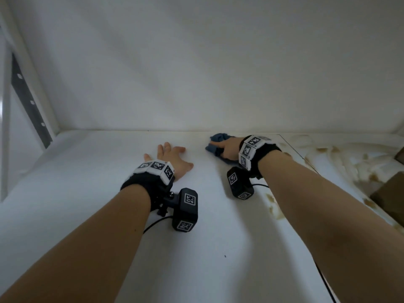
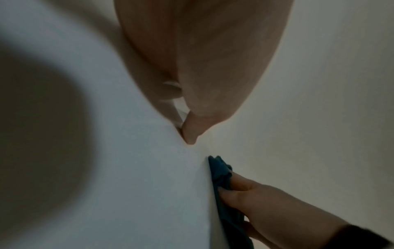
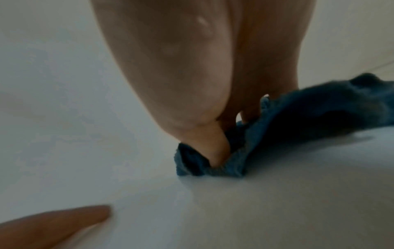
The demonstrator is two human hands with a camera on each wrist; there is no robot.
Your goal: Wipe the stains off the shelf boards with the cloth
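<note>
A crumpled blue cloth (image 1: pixel 218 139) lies on the white shelf board (image 1: pixel 109 171) near the back wall. My right hand (image 1: pixel 227 147) grips it and presses it onto the board; in the right wrist view the thumb digs into the blue cloth (image 3: pixel 277 128). To its left, my left hand (image 1: pixel 172 156) lies flat on the board with fingers spread, holding nothing. The left wrist view shows the blue cloth (image 2: pixel 221 175) edge-on under the right hand (image 2: pixel 266 205). Brown stains (image 1: pixel 273 204) mark the board under and right of my right forearm.
The white back wall (image 1: pixel 196 62) rises just behind the hands. A side panel with a dark perforated rail (image 1: pixel 28 101) closes the left. At the right edge lie stained crumpled white sheeting (image 1: pixel 341 158) and a brown cardboard box (image 1: pixel 389 193).
</note>
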